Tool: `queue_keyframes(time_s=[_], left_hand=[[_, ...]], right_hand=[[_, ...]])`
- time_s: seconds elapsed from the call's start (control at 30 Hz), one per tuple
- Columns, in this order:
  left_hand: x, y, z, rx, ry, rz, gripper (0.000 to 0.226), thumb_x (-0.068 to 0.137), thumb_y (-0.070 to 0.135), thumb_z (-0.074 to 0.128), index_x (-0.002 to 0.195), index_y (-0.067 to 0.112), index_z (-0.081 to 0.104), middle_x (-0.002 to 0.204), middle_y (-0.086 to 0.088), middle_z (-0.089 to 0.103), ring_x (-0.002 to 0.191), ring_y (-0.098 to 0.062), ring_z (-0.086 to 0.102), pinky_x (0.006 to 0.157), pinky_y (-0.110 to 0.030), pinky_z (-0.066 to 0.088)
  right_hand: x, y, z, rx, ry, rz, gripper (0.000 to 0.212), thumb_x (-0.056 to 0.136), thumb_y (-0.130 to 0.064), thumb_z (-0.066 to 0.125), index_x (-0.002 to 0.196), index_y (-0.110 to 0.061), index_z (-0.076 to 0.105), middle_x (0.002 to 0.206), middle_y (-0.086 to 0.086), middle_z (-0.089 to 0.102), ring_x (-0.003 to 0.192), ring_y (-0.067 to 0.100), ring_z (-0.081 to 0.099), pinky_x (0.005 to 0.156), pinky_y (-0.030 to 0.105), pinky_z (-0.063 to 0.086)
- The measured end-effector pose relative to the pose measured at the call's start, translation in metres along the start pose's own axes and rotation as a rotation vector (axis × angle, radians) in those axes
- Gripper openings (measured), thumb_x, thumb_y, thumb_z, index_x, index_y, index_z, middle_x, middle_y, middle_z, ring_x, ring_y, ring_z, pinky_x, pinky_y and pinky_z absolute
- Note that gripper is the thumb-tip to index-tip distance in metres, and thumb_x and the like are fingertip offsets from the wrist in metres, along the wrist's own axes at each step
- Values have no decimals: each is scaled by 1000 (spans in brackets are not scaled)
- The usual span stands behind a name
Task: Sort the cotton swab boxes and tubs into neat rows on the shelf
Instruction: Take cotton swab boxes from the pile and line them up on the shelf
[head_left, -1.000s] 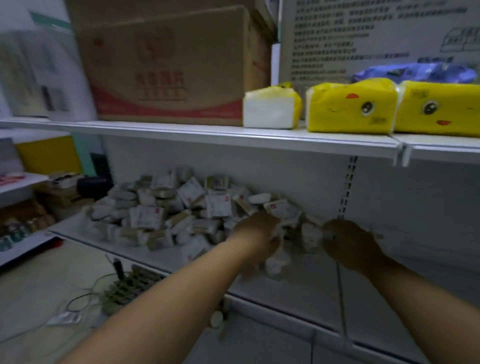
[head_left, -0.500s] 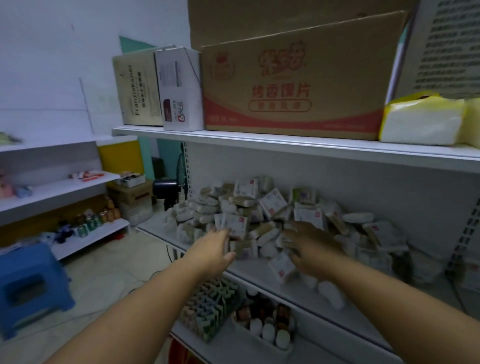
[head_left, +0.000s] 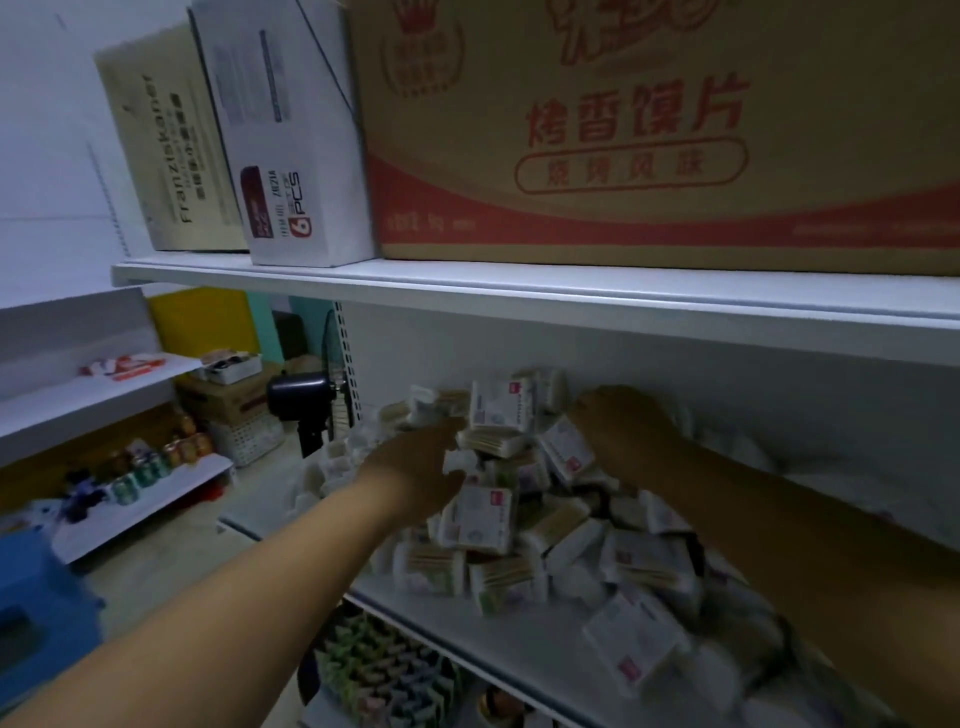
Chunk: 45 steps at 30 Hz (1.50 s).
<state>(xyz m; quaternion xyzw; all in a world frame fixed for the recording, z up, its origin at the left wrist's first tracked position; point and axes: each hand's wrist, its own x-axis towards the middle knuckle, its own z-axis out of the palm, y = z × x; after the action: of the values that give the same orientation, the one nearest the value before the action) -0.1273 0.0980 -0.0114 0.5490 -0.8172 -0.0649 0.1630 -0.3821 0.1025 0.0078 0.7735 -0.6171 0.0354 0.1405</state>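
Note:
A loose heap of cotton swab boxes (head_left: 475, 517) and small tubs (head_left: 430, 570) lies jumbled on the white middle shelf (head_left: 524, 644). My left hand (head_left: 415, 467) reaches into the left side of the heap, fingers spread against the boxes. My right hand (head_left: 623, 431) rests palm down on the top of the heap near the back wall. One white box with a red mark (head_left: 501, 405) stands upright between the two hands. Whether either hand grips a box is hidden by the hands themselves.
The shelf above (head_left: 519, 291) carries a big brown and red carton (head_left: 649, 130) and two smaller cartons (head_left: 291, 130). A lower shelf holds packets (head_left: 384, 670). To the left stand a black fan (head_left: 306, 400), side shelves with cans (head_left: 140, 467) and a blue stool (head_left: 41, 608).
The view has swung left along the shelf and moved closer. Both hands have shifted from the heap's right end to its left part and pushed deeper in.

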Motion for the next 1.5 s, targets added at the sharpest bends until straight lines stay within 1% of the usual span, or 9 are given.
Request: queue_keyframes(time_s=[0.27, 0.5, 0.63, 0.77, 0.83, 0.9, 1.03, 1.13, 1.5], left_hand=[[90, -6, 5, 35, 106, 189, 59, 88, 31, 59, 142, 19, 36, 143, -4, 42, 130, -22, 37, 104, -32, 32], [148, -5, 2, 145, -52, 389, 66, 82, 42, 66, 140, 26, 38, 138, -6, 48, 126, -27, 41, 102, -37, 32], [165, -7, -13, -101, -206, 392, 47, 72, 31, 80, 113, 16, 62, 112, -5, 62, 94, -16, 56, 75, -26, 45], [162, -13, -40, -593, -359, 245, 25, 73, 15, 79, 85, 26, 61, 80, 9, 64, 61, -3, 63, 46, -17, 46], [152, -11, -46, -997, -433, 169, 25, 77, 6, 74, 90, 23, 62, 90, 2, 69, 65, -8, 69, 48, -22, 54], [134, 0, -44, -1200, -470, 146, 23, 80, 4, 69, 97, 18, 62, 100, -5, 68, 77, -17, 70, 55, -27, 57], [82, 56, -14, -1386, -584, 101, 19, 88, 1, 57, 106, 7, 61, 103, -12, 67, 88, -26, 66, 63, -32, 59], [38, 106, 13, -1477, -709, 67, 29, 92, -3, 45, 119, 2, 55, 115, -21, 62, 105, -39, 60, 86, -46, 53], [-103, 292, 73, -1357, -730, 103, 27, 87, 1, 61, 113, 7, 61, 114, -12, 66, 101, -29, 63, 73, -35, 55]], right_hand=[[38, 1, 17, -223, -99, 46, 58, 84, -36, 62, 133, -12, 42, 133, 7, 50, 124, 24, 45, 115, 41, 9], [35, -7, -18, 97, -80, 186, 38, 85, -26, 67, 120, -13, 61, 119, 8, 54, 105, 21, 52, 86, 27, 42], [18, -12, -30, 209, -16, 302, 37, 82, -26, 71, 117, -16, 65, 109, 5, 58, 91, 11, 48, 71, 19, 32], [-1, -8, -39, 359, 106, 527, 33, 76, -28, 77, 104, -13, 67, 99, 3, 65, 79, 6, 51, 65, 15, 38], [-14, -8, -45, 556, 189, 724, 22, 73, -24, 80, 84, -12, 65, 82, -1, 65, 64, 6, 58, 50, 13, 45], [-33, -9, -47, 953, 269, 855, 16, 77, -14, 76, 74, -8, 62, 82, 6, 69, 64, 12, 67, 58, 18, 55], [-100, -15, -49, 1485, 483, 931, 9, 82, 1, 67, 89, -4, 64, 101, 17, 68, 79, 20, 68, 68, 26, 59], [-172, -9, -55, 1464, 519, 1027, 16, 82, 0, 67, 98, -2, 64, 98, 15, 67, 78, 21, 66, 62, 23, 58], [-435, 43, -78, 1170, 574, 1311, 10, 83, -4, 69, 83, -12, 61, 87, 10, 66, 74, 23, 64, 67, 29, 51]])
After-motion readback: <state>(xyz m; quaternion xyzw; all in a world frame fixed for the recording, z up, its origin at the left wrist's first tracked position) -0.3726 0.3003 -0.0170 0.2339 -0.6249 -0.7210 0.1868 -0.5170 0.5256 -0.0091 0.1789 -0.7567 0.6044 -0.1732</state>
